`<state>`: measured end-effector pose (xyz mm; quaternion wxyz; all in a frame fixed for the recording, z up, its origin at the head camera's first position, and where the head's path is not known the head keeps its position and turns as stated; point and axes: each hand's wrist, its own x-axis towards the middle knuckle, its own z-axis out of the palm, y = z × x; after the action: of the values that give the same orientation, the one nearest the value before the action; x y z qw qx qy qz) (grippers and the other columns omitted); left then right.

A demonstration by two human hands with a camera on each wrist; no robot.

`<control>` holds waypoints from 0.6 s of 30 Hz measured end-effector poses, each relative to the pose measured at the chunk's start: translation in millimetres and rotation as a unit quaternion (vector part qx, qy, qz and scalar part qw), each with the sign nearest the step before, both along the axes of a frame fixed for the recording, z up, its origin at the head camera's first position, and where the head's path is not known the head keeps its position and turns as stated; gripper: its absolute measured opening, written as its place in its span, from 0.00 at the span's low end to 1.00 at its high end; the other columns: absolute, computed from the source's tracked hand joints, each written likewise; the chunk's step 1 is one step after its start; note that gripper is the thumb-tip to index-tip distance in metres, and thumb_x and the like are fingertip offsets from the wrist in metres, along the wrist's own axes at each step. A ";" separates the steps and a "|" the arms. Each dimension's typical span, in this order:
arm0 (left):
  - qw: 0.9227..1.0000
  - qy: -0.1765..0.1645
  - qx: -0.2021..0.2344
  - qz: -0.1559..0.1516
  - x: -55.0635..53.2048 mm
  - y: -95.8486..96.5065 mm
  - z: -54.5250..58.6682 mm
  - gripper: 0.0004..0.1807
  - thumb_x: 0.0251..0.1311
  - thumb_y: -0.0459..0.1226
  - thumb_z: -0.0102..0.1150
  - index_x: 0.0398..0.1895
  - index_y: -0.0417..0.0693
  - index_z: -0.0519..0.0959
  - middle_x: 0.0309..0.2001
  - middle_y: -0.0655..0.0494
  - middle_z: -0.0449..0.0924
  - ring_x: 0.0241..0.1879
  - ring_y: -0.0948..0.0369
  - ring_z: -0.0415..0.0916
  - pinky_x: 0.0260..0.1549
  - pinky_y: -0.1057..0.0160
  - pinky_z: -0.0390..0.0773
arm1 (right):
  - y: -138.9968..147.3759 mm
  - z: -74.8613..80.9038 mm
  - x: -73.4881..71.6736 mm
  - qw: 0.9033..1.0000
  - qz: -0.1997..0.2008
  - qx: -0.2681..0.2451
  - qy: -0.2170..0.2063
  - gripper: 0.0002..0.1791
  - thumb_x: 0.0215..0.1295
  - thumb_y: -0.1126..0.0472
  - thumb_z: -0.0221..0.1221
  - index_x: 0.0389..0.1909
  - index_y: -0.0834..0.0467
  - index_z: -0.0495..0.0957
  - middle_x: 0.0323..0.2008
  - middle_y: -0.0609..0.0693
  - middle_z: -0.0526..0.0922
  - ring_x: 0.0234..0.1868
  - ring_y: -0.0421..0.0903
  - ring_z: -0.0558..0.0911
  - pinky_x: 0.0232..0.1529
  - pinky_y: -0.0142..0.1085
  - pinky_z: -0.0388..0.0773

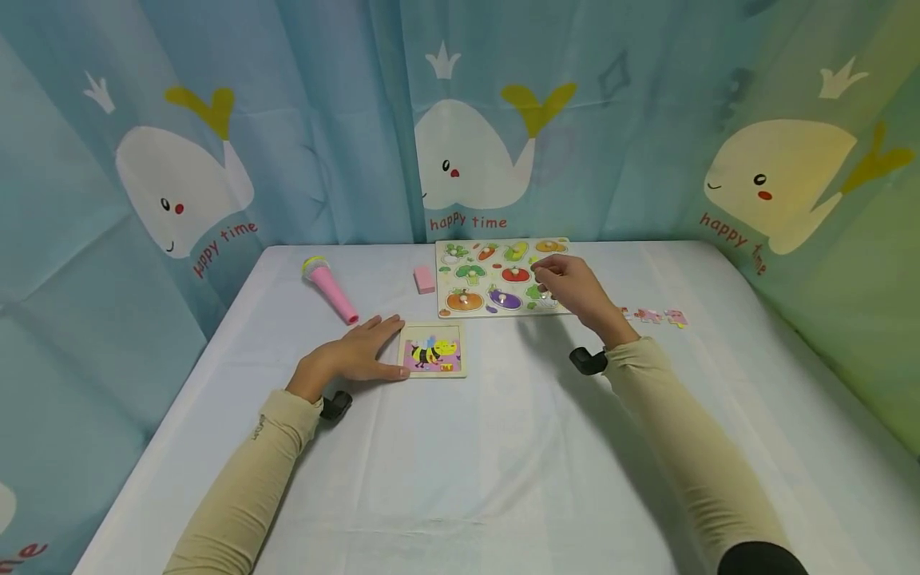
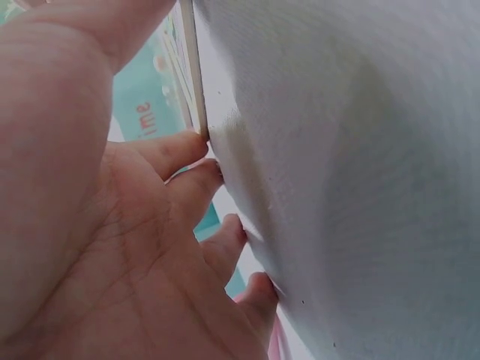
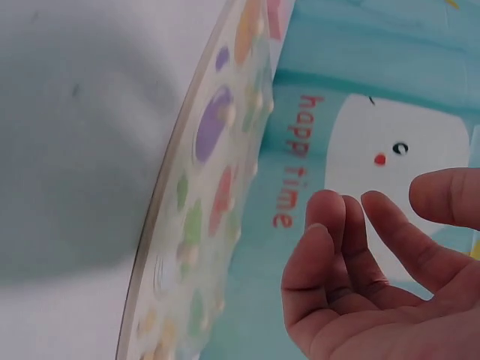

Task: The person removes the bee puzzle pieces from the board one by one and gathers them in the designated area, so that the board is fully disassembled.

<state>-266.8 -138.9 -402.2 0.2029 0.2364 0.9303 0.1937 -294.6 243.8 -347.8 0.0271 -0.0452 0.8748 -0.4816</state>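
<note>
On the left, the fingers of my left hand [image 1: 357, 351] are spread flat on the table. Thumb and index fingertips meet the left edge of a small wooden-framed bee puzzle [image 1: 434, 353]. Seen by the left wrist camera, the fingertips press the cloth beside the frame's edge [image 2: 199, 90]. My right hand [image 1: 573, 291] hovers above the right part of a vegetable peg puzzle board [image 1: 494, 284], covering some of its pieces. In the right wrist view, that hand's loosely bent fingers [image 3: 311, 255] hold nothing, and thumb and index are apart.
A pink toy microphone [image 1: 334, 294] lies at the back left. Beside the board's left edge is a pink block [image 1: 424, 279]. Several small pink jigsaw pieces [image 1: 650, 316] lie right of the board, partly behind my right wrist. A whale-print curtain [image 1: 345, 120] hangs behind the white-covered table.
</note>
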 end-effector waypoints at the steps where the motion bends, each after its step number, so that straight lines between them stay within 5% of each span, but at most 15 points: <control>1: 1.000 -0.001 0.000 0.001 0.0 0.1 0.1 0.56 0.69 0.58 0.66 0.88 0.42 0.48 0.87 0.44 0.43 0.85 0.42 0.34 0.79 0.35 0.42 | -4.0 -1.3 -0.7 1.000 0.003 -0.002 -0.001 0.24 0.84 0.57 0.49 0.69 0.68 0.76 0.63 0.69 0.79 0.61 0.63 0.80 0.63 0.57 0.75; 18: 1.000 0.012 -0.003 -0.005 1.7 0.8 0.7 0.55 0.70 0.58 0.65 0.87 0.40 0.49 0.87 0.43 0.44 0.85 0.41 0.36 0.80 0.38 0.41 | -71.1 -21.4 1.0 0.996 0.093 -0.011 0.009 0.21 0.84 0.60 0.52 0.66 0.70 0.78 0.58 0.67 0.80 0.51 0.65 0.84 0.53 0.53 0.81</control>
<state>-265.2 -138.1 -401.5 0.1934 0.2428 0.9321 0.1866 -293.5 172.7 -369.2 0.0637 -0.1312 0.8615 -0.4864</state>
